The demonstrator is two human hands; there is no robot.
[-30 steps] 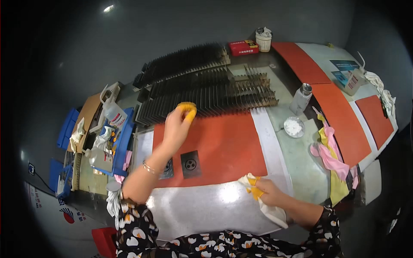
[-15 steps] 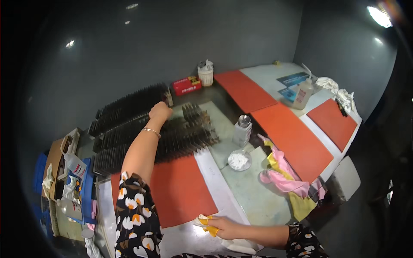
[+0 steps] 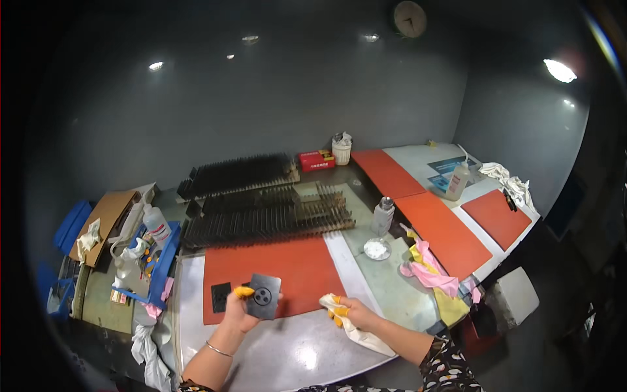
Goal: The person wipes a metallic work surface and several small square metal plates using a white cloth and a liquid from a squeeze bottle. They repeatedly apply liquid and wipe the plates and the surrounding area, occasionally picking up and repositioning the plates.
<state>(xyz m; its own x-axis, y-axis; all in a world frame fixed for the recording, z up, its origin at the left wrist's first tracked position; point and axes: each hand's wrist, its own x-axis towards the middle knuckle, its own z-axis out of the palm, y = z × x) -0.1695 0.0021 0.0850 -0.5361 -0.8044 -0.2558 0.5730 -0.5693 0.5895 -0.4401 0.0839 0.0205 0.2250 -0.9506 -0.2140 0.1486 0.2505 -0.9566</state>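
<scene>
My left hand (image 3: 240,317), a yellow cot on its thumb, grips a flat dark grey panel (image 3: 266,304) by its left edge. The panel looks like a phone back cover, with a round ring and small dots in it. Another dark panel (image 3: 221,297) lies on the red mat (image 3: 287,268) beside that hand. A white cloth (image 3: 362,340) is bunched in my right hand (image 3: 356,315), which has yellow cots on its fingers and sits at the mat's right corner. Beyond the mat stand racks (image 3: 268,219) filled with upright dark panels.
A metal-topped bottle (image 3: 383,217) and a dish of white stuff (image 3: 377,249) stand right of the racks. Pink cloth (image 3: 431,271) lies beside more red mats (image 3: 444,235). At the left is a blue tray (image 3: 163,271) with squeeze bottles. A red box (image 3: 317,161) stands behind.
My left hand has come back from the racks to above the near mat, now holding a panel. The head view has tilted up. My right hand still holds the cloth.
</scene>
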